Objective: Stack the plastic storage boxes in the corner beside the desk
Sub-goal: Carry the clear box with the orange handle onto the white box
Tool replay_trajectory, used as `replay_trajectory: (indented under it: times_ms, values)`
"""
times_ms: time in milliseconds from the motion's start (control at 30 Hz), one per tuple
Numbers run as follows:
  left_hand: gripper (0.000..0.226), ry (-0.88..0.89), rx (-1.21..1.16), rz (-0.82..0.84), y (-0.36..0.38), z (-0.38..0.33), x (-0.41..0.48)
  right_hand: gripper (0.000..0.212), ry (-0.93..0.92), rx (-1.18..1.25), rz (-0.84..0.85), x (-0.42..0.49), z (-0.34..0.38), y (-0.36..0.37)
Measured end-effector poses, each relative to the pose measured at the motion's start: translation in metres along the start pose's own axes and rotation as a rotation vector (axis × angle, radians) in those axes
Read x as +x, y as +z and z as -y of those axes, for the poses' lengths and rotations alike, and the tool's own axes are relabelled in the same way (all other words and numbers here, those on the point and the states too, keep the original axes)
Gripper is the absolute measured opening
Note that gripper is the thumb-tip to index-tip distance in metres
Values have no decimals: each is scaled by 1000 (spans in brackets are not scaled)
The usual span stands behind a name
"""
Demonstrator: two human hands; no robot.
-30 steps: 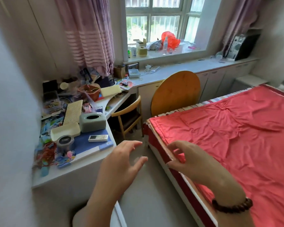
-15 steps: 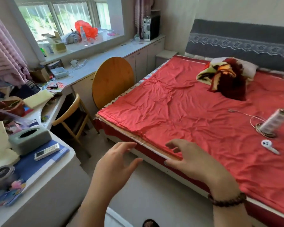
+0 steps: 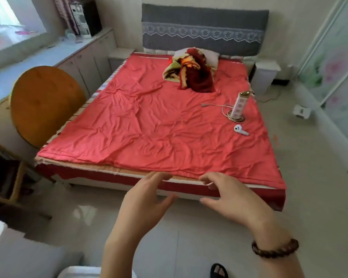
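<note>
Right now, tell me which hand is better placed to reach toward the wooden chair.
Left, probably. Both are empty, but the left hand lies toward the wooden chair; the right hand would have to cross over.

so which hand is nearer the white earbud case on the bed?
Right. The right hand hovers at the bed's foot edge, below the earbud case; the left hand sits further left, farther off.
</note>
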State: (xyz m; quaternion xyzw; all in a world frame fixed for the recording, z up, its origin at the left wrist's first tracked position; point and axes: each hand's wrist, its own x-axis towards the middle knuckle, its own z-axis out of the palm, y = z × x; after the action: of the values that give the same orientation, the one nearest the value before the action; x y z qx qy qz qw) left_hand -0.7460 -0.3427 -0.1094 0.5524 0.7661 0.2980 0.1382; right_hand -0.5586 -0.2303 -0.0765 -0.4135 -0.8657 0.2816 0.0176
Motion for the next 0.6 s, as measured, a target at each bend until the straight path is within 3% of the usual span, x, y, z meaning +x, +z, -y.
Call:
replay_trajectory:
  times_ms: [233,600]
  values:
    - [42,130,-29,79,70,-82,51,49,92,58,-101,-29,-91,-43]
    - [42,337,-35,261,220,-257,126,52,369,110,-244,-77,-291,-149]
